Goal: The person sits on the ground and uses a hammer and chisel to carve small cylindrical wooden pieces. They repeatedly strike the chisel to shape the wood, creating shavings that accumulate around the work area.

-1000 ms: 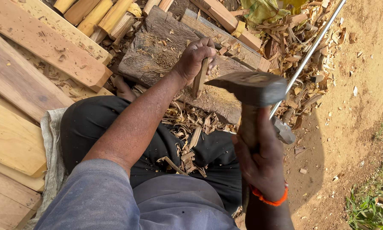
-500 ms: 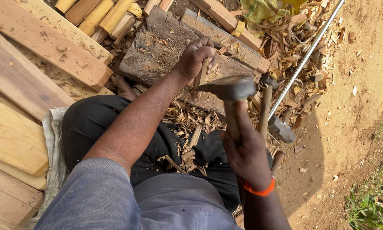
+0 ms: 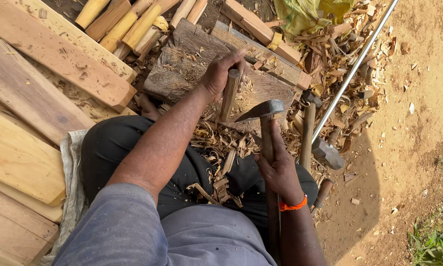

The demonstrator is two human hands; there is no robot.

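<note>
My left hand (image 3: 220,74) grips a short wooden stick (image 3: 229,96) and holds it upright on a worn wooden chopping block (image 3: 182,64). My right hand (image 3: 279,167) is closed around the wooden handle of an adze-like cutting tool (image 3: 261,111). Its dark metal blade sits low, right beside the lower part of the stick. Wood chips and shavings (image 3: 221,148) lie over my lap and around the block.
Planks (image 3: 44,64) are stacked at the left, and trimmed yellow sticks (image 3: 127,22) lie beyond the block. A hammer (image 3: 325,150) and a long metal rod (image 3: 352,69) rest at the right among wood scraps. Bare earth (image 3: 418,123) runs along the right side.
My right hand has swung the cutting tool down from its raised position to the stick. My left hand has kept holding the stick on the block.
</note>
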